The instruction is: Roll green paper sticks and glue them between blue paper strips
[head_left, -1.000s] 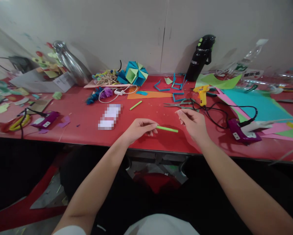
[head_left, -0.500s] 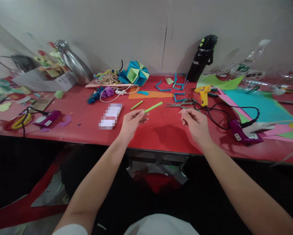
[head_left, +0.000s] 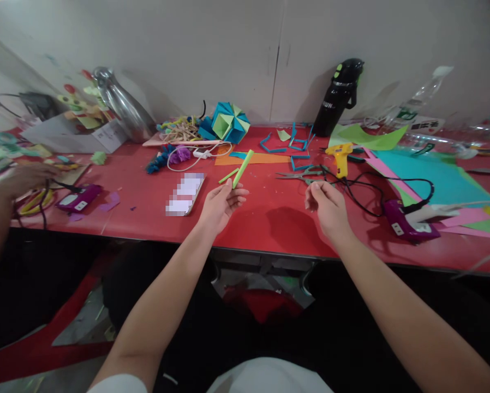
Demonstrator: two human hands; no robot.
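Between the thumb and fingers of my left hand (head_left: 222, 206) is a light green paper strip (head_left: 243, 168), tilted up and away from me. A second, shorter green strip (head_left: 224, 177) lies on the red table just behind that hand. My right hand (head_left: 326, 204) hovers over the table with thumb and forefinger pinched; whether anything is between them I cannot make out. Just beyond it lie scissors (head_left: 300, 175) and a yellow glue gun (head_left: 340, 158). Left of my left hand lies a phone (head_left: 185, 194) with its screen blurred out.
At the back are an orange paper strip (head_left: 265, 159), folded blue strips (head_left: 300, 164), a blue-green paper ball (head_left: 231, 124) and a black bottle (head_left: 338, 98). Purple power blocks (head_left: 412, 221) with cables sit at both sides. Another person's hand (head_left: 28, 177) reaches in from the left.
The green strip in my left hand has swung from pointing right to pointing more upward. My right hand has moved slightly to the right. Another person's arm has come in at the far left.
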